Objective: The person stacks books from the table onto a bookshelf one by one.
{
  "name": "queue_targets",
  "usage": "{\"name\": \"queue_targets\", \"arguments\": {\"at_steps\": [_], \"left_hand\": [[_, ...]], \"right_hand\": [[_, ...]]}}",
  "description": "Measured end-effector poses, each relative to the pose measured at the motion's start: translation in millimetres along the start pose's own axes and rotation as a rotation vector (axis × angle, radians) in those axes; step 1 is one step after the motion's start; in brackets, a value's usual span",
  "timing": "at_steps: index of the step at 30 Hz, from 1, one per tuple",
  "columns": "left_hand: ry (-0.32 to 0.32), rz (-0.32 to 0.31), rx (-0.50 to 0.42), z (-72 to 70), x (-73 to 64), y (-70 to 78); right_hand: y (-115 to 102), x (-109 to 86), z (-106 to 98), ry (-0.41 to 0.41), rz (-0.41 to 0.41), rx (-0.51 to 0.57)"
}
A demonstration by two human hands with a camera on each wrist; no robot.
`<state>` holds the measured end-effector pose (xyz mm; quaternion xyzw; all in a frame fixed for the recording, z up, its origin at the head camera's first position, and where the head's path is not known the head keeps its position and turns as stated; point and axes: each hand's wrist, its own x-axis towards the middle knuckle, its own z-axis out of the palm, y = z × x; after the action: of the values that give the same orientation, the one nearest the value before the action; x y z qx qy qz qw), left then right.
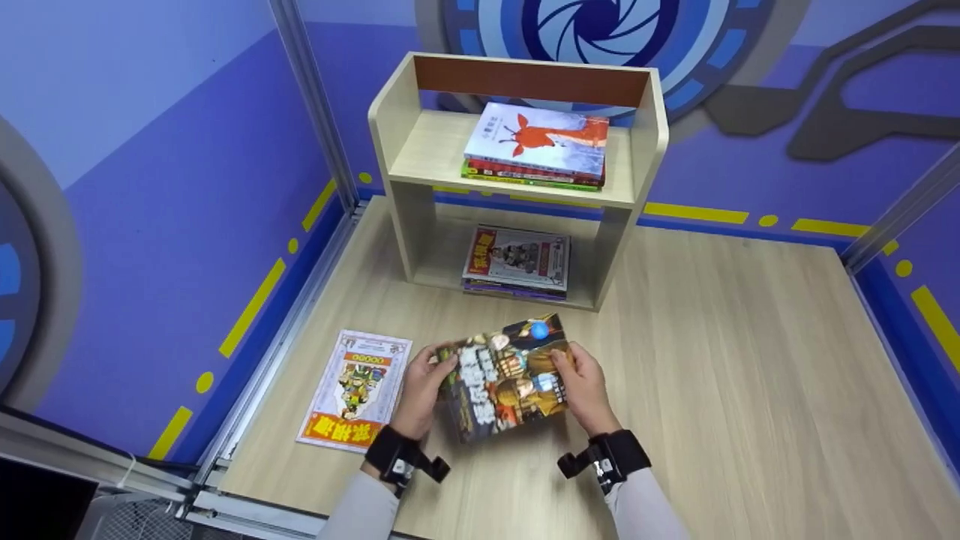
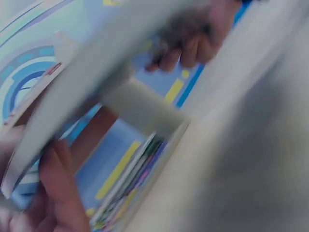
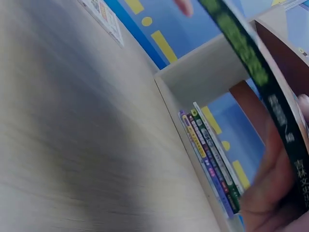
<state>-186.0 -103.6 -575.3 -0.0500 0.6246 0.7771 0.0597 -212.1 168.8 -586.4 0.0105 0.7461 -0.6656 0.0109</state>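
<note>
A dark picture book (image 1: 506, 379) with a colourful cartoon cover is held up over the table, slightly tilted. My left hand (image 1: 426, 386) grips its left edge, thumb on the cover. On the opposite edge my right hand (image 1: 589, 386) holds it the same way, with fingers behind. The right wrist view shows the book's dark spine (image 3: 275, 104) with a green stretch; in the left wrist view the book (image 2: 91, 67) is blurred. Left of my left hand, a white-bordered book (image 1: 356, 390) with a red and yellow title band lies flat on the table.
Beyond the hands stands a two-tier wooden bookshelf (image 1: 649, 150). Its upper shelf bears a stack of books (image 1: 540, 142) topped by a giraffe cover; another stack (image 1: 517, 259) lies on the lower shelf. Table surface (image 1: 750, 375) extends to the right. A metal frame and printed walls enclose it.
</note>
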Motion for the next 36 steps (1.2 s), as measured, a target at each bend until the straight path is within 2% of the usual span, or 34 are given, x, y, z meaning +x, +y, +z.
{"name": "queue_targets", "arguments": {"at_steps": [1, 3, 6, 9, 11, 13, 16, 19, 21, 23, 27, 31, 36], "left_hand": [[0.018, 0.003, -0.022, 6.6, 0.8, -3.9], [0.029, 0.02, 0.0, 19.6, 2.1, -10.6], [0.025, 0.078, 0.129, 35.1, 3.8, -18.1], [0.084, 0.114, 0.255, 44.2, 5.3, -21.2], [0.134, 0.118, 0.279, 47.0, 6.0, -21.4], [0.182, 0.091, 0.232, 48.8, 6.5, -20.0], [0.229, 0.063, 0.053, 50.7, 7.9, -16.9], [0.225, 0.064, -0.125, 53.2, 8.7, -12.3], [0.2, 0.109, -0.135, 55.0, 8.9, -8.6], [0.163, 0.17, -0.058, 56.3, 8.7, -5.4], [0.115, 0.275, 0.25, 56.8, 7.0, -0.1], [0.088, 0.305, 0.485, 55.2, 5.3, 4.7], [0.095, 0.328, 0.664, 53.7, 5.5, 13.8]], "right_hand": [[1, -0.4, -1, 0.038, -0.004, -0.008], [3, -1.8, -2, 0.108, -0.001, -0.026], [6, -5.3, -2, 0.192, 0.014, -0.054], [7, -9.9, -2, 0.233, 0.049, -0.044], [5, -13.1, -2, 0.238, 0.066, -0.002], [3, -15.5, -3, 0.249, 0.075, 0.057], [-4, -19.0, -5, 0.268, 0.069, 0.169], [-11, -22.9, -6, 0.267, 0.048, 0.255], [-15, -25.4, -7, 0.239, 0.034, 0.291], [-18, -27.4, -9, 0.204, 0.022, 0.289], [-21, -29.0, -13, 0.135, 0.005, 0.181], [-24, -28.8, -19, 0.076, -0.02, 0.033], [-32, -27.3, -28, 0.06, -0.081, -0.186]]}}
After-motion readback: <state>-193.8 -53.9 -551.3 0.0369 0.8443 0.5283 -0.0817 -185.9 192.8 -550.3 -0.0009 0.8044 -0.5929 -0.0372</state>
